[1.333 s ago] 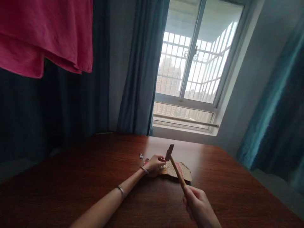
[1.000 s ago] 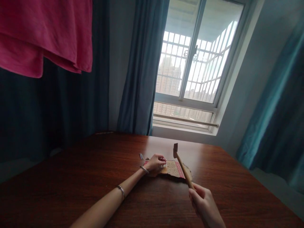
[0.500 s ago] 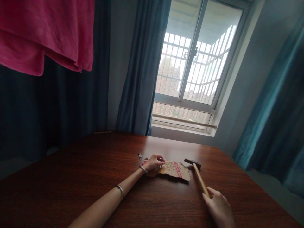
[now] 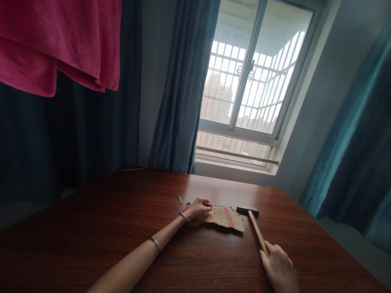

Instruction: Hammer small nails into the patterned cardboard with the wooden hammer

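A pink cloth (image 4: 61, 44) hangs at the upper left, above the dark wooden counter (image 4: 91, 236). Far out on the counter, a few loose nails (image 4: 180, 200) lie just left of the left hand (image 4: 198, 208), whose arm carries two bracelets (image 4: 155, 244). That hand rests on the left end of a torn piece of cardboard (image 4: 226, 217), fingers curled down onto it. Whether they pinch something small there or only press the sheet flat is too small to tell.

The cardboard lies flat, speckled with small dots and crossed by a pink stripe; I cannot say if the dots are nail heads or holes. Just right of it the hammer (image 4: 255, 230) lies on the counter. Its dark head sits by the sheet's far right corner, and its wooden handle runs back to the right hand (image 4: 279, 270), which is closed round the handle's end. Behind, a barred window (image 4: 253, 81) lights the room.

With the hammer lying flat, no blow is under way. The dotted sheet suggests much of the work is done, while the loose nails suggest some remains.
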A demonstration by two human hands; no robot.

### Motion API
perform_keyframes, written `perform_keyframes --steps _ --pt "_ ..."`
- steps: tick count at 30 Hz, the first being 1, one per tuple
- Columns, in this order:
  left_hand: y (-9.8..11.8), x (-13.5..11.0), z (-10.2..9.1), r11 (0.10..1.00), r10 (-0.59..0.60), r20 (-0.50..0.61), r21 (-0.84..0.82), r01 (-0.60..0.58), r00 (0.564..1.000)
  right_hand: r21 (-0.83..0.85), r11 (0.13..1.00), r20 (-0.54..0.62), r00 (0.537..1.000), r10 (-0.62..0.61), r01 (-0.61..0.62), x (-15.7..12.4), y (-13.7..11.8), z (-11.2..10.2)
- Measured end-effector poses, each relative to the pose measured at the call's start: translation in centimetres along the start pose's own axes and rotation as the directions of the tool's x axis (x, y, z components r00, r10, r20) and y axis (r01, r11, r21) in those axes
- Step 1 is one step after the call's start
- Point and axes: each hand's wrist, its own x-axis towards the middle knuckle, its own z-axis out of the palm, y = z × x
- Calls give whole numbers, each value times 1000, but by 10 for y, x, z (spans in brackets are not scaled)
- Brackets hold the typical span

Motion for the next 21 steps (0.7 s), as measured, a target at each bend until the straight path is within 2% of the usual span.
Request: perform_keyframes --steps 7,12,15,17,20,21 --pt "1 0 1 999 -32 12 20 32 999 -15 999 -49 998 -32 31 3 7 22" --pt "15 1 -11 999 -47 61 16 46 997 19 1000 -76 997 -3 4 5 13 34" --pt "25 10 -34 998 -66 33 -20 67 997 69 997 -70 997 29 -24 6 15 37" --pt "27 16 -57 990 -140 -9 -9 140 990 121 992 -63 997 46 -38 7 17 37" --pt "22 17 -96 923 -357 -27 144 357 934 199 978 -45 996 74 -64 9 19 37" --pt "19 15 -107 887 -403 -80 211 411 912 217 974 -39 996 81 -71 9 20 37"
